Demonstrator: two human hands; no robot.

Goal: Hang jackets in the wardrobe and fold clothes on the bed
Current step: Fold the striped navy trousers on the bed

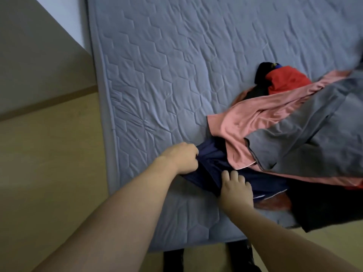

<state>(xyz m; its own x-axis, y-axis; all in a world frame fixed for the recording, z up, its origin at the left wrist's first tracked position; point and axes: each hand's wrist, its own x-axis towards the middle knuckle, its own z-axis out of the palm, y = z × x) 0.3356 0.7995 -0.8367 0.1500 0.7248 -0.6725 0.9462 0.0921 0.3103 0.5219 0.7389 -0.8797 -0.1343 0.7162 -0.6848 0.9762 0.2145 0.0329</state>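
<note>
You had barely begun the folding. Your left hand was curled round a bunched edge of the navy garment near the front edge of the bed, gripping it. Your right hand lay on the same navy cloth just beside the left; its fingers looked curled into the fabric as if pinching it, though their tips were sunk in the dark folds, so I judged that rather than saw it plainly.

The navy garment was still partly trapped under the heap: a pink garment lay over its far side, and a grey garment lay across the pink one. Farther back sat a red piece touching something black. Nothing on the bed looked folded, and no neat stack was in view, so nearly all the clothes seemed left to do. As for the jackets, no wardrobe or hanger showed, so I could not tell whether any had been hung.

Much was hard to read. The heap ran off the right edge, so its full extent was cut off. A dark cloth hung over the bed's near corner, its kind unclear. Which pieces were jackets I could not say. The grey garment was blurred.
</note>
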